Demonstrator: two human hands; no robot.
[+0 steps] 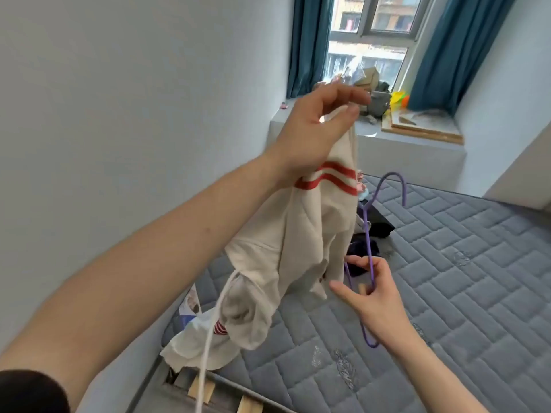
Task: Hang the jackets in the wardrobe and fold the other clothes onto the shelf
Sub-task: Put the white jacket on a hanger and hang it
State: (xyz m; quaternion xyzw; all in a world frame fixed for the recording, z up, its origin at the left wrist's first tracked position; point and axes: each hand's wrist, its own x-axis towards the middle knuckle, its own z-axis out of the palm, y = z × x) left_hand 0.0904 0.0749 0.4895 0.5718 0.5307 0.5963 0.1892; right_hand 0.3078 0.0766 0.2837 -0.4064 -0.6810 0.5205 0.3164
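My left hand (313,126) pinches the top edge of a cream hooded jacket (301,234) between thumb and fingertips, holding it up above the grey quilted mattress (447,278). My right hand (372,296) has its lower fingers curled round the wire of a purple hanger (369,234), while the index finger and thumb stick out loosely toward the jacket.

The jacket hangs down from my left hand, bunched and twisted. Two red stripes cross it just below my wrist, and another red-striped patch shows low down near the mattress's near-left corner. Its hood sags at the bottom, and a white drawstring (208,353) dangles from it past the mattress edge. The lowest folds of the cloth rest on that corner of the mattress.

The hanger stands roughly upright just right of the jacket, its hook pointing up and away from me, its lower loop below my right palm. I cannot tell whether it touches the cloth.

Beyond the jacket, dark clothes (372,234) lie in a heap on the mattress. At the mattress's far end a window ledge (402,138) carries clutter, with teal curtains (310,46) either side of the window. Wooden bed slats (202,389) show at the mattress's near edge.
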